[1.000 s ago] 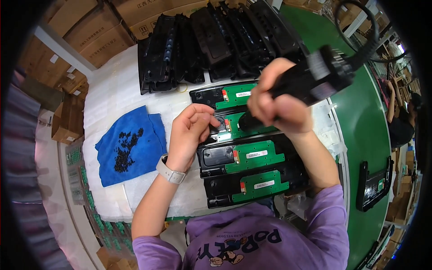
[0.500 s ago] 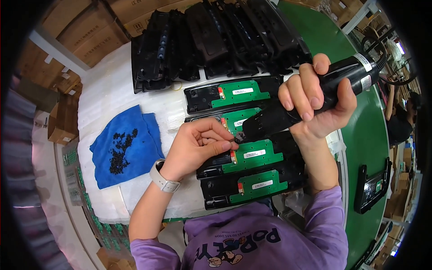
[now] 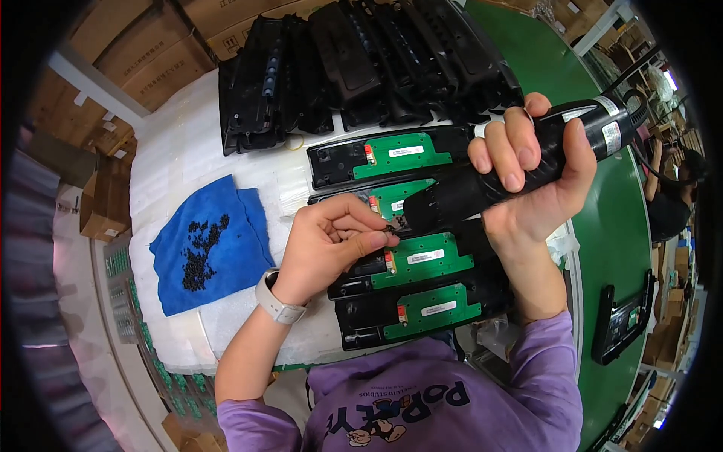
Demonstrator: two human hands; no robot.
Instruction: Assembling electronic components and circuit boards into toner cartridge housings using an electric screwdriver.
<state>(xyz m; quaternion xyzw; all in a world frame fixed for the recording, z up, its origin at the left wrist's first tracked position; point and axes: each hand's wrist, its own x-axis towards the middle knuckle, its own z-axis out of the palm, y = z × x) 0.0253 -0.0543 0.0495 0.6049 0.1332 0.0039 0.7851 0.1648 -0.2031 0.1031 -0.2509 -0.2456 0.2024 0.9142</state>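
Observation:
In my right hand (image 3: 538, 166) is a black corded electric screwdriver (image 3: 482, 192), held at a slant with its tip pointing down to the left. My left hand (image 3: 339, 233) is closed in a pinch at that tip, on what looks like a small dark screw; the fingers partly hide it. Below the two hands lie several black plastic housings with green circuit boards (image 3: 427, 256) set in them, each board carrying a white label. Left of my left hand, a blue cloth (image 3: 169, 264) bears a scattered heap of tiny black screws (image 3: 197, 271).
Several black plastic housings (image 3: 346, 68) stand packed in a row at the back of the white-covered table (image 3: 166, 158). A green surface (image 3: 621, 226) runs along the right, with another black part (image 3: 625, 313) on it. Cardboard boxes (image 3: 151, 64) are behind. A person (image 3: 670, 200) is far right.
The screwdriver has turned slightly in my right hand, and its cord has shifted. Both hands stay almost in place, the left still pinching at the tip.

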